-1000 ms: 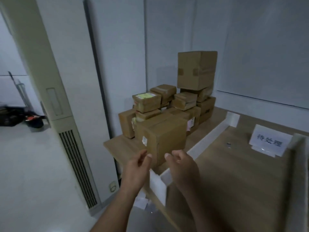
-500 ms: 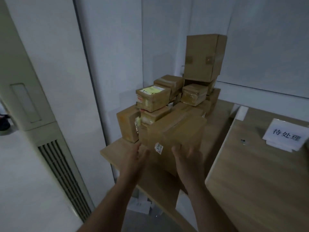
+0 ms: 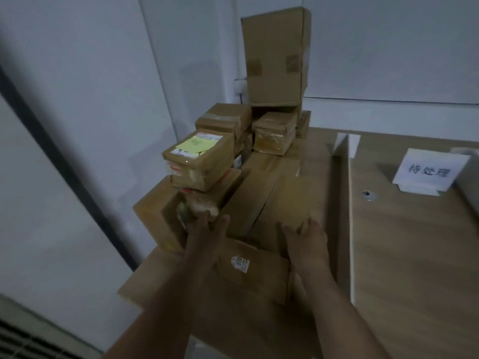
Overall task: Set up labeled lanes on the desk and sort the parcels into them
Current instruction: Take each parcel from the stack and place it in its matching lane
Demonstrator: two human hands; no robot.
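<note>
Sticker on front parcel too blurred to read

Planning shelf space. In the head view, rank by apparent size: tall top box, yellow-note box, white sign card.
1. tall top box
2. yellow-note box
3. white sign card, only slightly smaller-looking than the yellow-note box; that order is unsure.
</note>
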